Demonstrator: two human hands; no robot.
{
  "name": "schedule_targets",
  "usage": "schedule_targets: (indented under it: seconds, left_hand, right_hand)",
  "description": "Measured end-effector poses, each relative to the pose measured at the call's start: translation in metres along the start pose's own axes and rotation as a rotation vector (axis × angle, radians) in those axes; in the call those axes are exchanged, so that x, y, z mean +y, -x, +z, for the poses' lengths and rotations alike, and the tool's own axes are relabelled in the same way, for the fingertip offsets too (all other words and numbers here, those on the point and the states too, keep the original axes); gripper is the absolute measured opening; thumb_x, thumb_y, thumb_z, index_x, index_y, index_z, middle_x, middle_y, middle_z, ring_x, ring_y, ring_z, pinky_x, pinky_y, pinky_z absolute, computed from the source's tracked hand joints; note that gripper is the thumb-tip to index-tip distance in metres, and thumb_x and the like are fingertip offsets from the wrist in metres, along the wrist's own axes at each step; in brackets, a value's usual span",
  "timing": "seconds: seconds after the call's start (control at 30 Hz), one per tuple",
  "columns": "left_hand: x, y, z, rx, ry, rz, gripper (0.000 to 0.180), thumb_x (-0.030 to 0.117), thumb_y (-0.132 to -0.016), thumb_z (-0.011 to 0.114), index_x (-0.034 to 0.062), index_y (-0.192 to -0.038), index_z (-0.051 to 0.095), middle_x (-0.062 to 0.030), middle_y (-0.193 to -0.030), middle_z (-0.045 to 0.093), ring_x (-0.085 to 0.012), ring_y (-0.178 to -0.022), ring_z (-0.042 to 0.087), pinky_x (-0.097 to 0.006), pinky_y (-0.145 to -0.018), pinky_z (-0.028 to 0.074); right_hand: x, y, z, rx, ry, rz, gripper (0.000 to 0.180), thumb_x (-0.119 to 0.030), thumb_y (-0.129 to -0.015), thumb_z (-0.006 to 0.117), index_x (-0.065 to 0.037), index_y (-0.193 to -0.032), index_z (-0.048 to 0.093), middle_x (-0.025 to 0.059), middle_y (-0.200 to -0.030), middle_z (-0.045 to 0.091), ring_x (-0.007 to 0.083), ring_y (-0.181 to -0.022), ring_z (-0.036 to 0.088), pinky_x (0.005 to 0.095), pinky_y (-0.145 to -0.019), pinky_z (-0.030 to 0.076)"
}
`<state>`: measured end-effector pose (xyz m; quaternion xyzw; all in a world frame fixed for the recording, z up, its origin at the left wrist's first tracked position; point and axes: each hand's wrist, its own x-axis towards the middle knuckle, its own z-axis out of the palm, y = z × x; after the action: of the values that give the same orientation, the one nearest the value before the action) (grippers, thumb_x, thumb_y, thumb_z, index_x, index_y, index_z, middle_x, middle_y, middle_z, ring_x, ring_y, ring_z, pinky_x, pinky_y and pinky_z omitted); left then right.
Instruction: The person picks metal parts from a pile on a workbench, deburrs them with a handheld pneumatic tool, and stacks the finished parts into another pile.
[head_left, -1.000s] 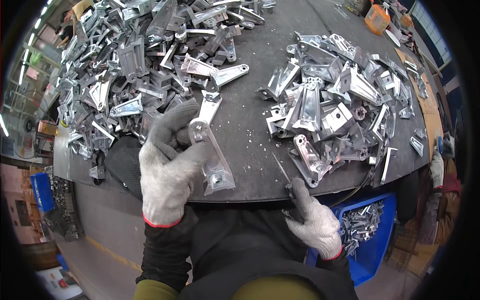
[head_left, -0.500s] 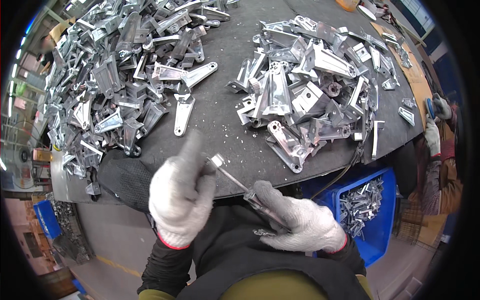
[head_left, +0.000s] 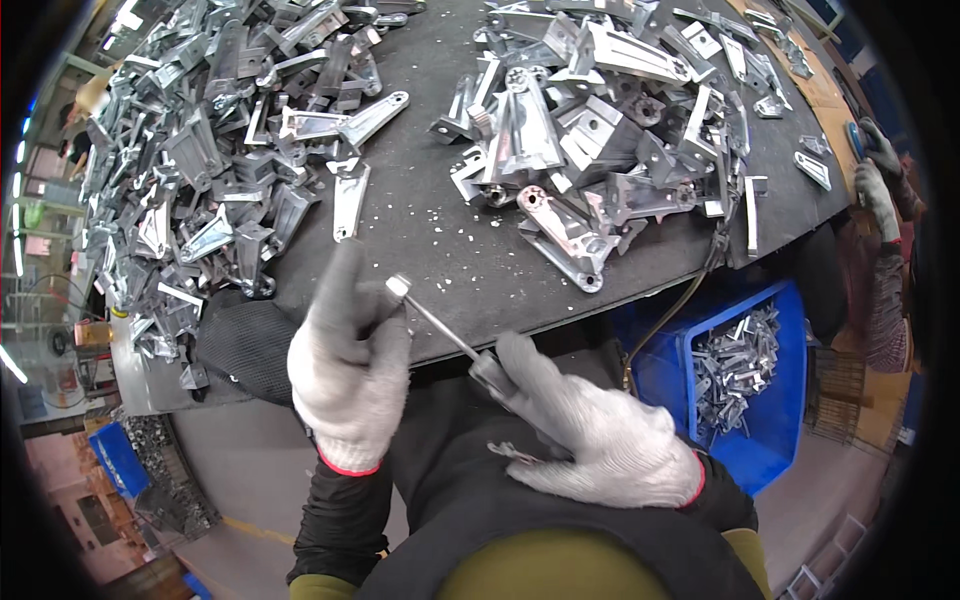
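My right hand (head_left: 590, 430), in a white and grey work glove, is closed round the handle of a hand tool with a thin metal shaft (head_left: 440, 322). The shaft points up and left toward my left hand (head_left: 350, 350), which is gloved too. At its far end, a small bright metal piece (head_left: 398, 286) sits by the left fingertips; whether it belongs to the tool I cannot tell. One left finger stretches upward while others are curled, their grip hidden. A small metal bit (head_left: 512, 452) pokes out beneath my right hand. Ahead lies a single metal bracket (head_left: 348, 200).
Large heaps of metal brackets lie on the dark table, a left heap (head_left: 200, 150) and a right heap (head_left: 600, 140). A blue bin (head_left: 745, 465) with metal parts stands below the table's right edge. A co-worker's gloved hands (head_left: 878, 190) are at far right. A black mesh object (head_left: 245, 345) is left.
The view has shifted, so the table and heaps sit higher in it. The tool and both hands stay close together; my raised left finger is less blurred now.
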<state>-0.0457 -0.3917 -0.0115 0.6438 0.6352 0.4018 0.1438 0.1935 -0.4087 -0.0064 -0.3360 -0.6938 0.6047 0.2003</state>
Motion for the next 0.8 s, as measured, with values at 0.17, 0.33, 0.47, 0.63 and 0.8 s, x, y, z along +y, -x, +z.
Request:
schedule_targets:
  seconds: [0.17,0.33,0.47,0.63,0.8]
  left_hand:
    - [0.001,-0.005,-0.009,0.276,0.632,-0.382,0.075,-0.016,-0.081,0.073,-0.0071,-0.151,0.048,-0.0147,-0.102,0.074,-0.0176,-0.081,0.073,-0.031,-0.074,0.064]
    - [0.003,-0.002,-0.011,0.320,0.777,-0.349,0.077,-0.018,-0.080,0.071,-0.0058,-0.152,0.047,-0.0150,-0.110,0.070,-0.0219,-0.087,0.075,-0.035,-0.079,0.066]
    - [0.010,0.000,-0.012,0.281,0.896,-0.415,0.075,-0.019,-0.081,0.069,-0.0062,-0.151,0.047,-0.0144,-0.116,0.068,-0.0204,-0.092,0.073,-0.035,-0.081,0.066]
    - [-0.002,0.002,-0.002,0.303,0.954,-0.515,0.073,-0.018,-0.082,0.071,-0.0074,-0.150,0.048,-0.0151,-0.121,0.067,-0.0184,-0.094,0.071,-0.033,-0.084,0.066]
    - [0.004,0.013,0.003,0.383,0.608,-0.324,0.074,-0.015,-0.080,0.077,-0.0082,-0.148,0.050,-0.0200,-0.140,0.064,-0.0173,-0.103,0.070,-0.031,-0.087,0.063]
  right_hand:
    - [-0.014,0.018,-0.010,0.017,0.075,0.184,0.103,-0.006,-0.078,0.089,-0.001,-0.163,0.031,0.0143,-0.148,0.060,0.0143,-0.102,0.066,0.0279,-0.089,0.056]
    - [0.017,0.032,-0.004,0.200,0.138,0.113,0.115,-0.008,-0.077,0.090,0.000,-0.168,0.021,0.0195,-0.153,0.058,0.0190,-0.105,0.070,0.0302,-0.084,0.058]
    - [0.018,0.028,-0.006,0.106,0.242,0.127,0.112,-0.009,-0.079,0.090,0.001,-0.168,0.021,0.0212,-0.156,0.056,0.0255,-0.130,0.065,0.0331,-0.091,0.059]
    - [0.027,0.026,0.000,0.117,0.199,0.182,0.095,-0.023,-0.086,0.082,-0.016,-0.167,0.032,0.0245,-0.123,0.067,0.0407,-0.099,0.071,0.0481,-0.084,0.060]
    - [0.031,0.023,0.005,0.066,0.369,0.353,0.087,-0.030,-0.090,0.078,-0.034,-0.165,0.036,0.0175,-0.100,0.065,0.0387,-0.075,0.073,0.0493,-0.065,0.060]
